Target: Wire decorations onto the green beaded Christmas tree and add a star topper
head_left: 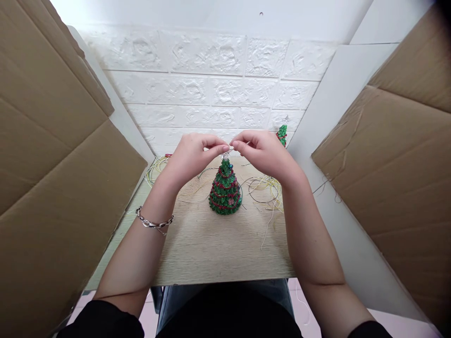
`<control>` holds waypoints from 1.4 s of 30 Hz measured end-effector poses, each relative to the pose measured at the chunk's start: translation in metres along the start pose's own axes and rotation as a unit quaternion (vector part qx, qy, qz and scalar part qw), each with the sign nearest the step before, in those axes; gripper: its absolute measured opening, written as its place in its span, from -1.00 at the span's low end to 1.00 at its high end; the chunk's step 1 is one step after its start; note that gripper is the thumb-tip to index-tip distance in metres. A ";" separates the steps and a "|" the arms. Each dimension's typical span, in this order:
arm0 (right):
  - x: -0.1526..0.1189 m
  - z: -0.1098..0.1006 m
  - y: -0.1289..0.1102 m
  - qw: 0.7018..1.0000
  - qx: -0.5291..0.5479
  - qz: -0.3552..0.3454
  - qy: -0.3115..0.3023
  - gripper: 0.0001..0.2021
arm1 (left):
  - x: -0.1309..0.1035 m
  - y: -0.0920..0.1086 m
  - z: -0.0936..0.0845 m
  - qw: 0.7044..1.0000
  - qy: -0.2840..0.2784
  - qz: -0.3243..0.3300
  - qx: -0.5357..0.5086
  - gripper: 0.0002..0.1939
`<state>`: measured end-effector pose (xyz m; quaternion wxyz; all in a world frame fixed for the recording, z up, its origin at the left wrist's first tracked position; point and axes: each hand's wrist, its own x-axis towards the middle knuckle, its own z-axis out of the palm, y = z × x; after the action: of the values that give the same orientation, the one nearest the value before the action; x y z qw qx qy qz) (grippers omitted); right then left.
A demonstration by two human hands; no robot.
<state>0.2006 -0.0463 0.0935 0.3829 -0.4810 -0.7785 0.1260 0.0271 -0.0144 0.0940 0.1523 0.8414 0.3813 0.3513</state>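
Note:
A small green beaded tree (225, 190) with red garlands stands upright on the wooden table (225, 249), in the middle of the view. Its pale, clear top piece (226, 156) sits just below my fingertips. My left hand (199, 152) is closed in a pinch at the upper left of the tree's tip. From the right, my right hand (259, 150) pinches close beside it, thumb and forefinger pressed together. Something thin and pale shows between the two pinches, too small to make out clearly.
Behind my right hand stands a second green tree (282, 134). Loose yellow, white and dark cords (269, 188) lie right of the tree, with more cords (155, 169) at the back left. Cardboard sheets (63, 188) flank both sides, and a white brick-patterned wall (225, 89) closes the back.

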 end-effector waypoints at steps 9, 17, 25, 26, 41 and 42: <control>0.002 0.002 0.002 1.000 0.003 -0.002 0.015 -0.69 | 0.005 -0.008 0.008 0.997 -0.023 0.018 -0.065 -0.73; 0.002 0.002 0.003 0.999 -0.029 0.036 -0.018 -0.69 | 0.006 -0.016 0.001 0.994 -0.042 -0.048 -0.085 -0.67; 0.005 0.005 0.007 0.998 -0.014 0.043 -0.037 -0.71 | 0.007 -0.026 0.000 0.986 -0.093 -0.032 -0.131 -0.71; 0.005 0.005 0.007 0.998 -0.009 0.045 -0.039 -0.73 | 0.008 -0.027 0.000 0.987 -0.093 -0.029 -0.127 -0.72; 0.005 0.004 0.010 0.999 0.028 0.030 -0.003 -0.63 | 0.012 -0.042 0.003 0.999 -0.018 -0.030 -0.041 -0.55; 0.005 0.004 0.010 0.999 0.027 0.033 0.014 -0.62 | 0.013 -0.051 0.005 0.998 -0.020 -0.055 -0.006 -0.59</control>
<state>0.2031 -0.0364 0.0881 0.4024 -0.4973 -0.7532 0.1528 0.0099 0.0294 0.0698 0.1843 0.8252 0.4216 0.3277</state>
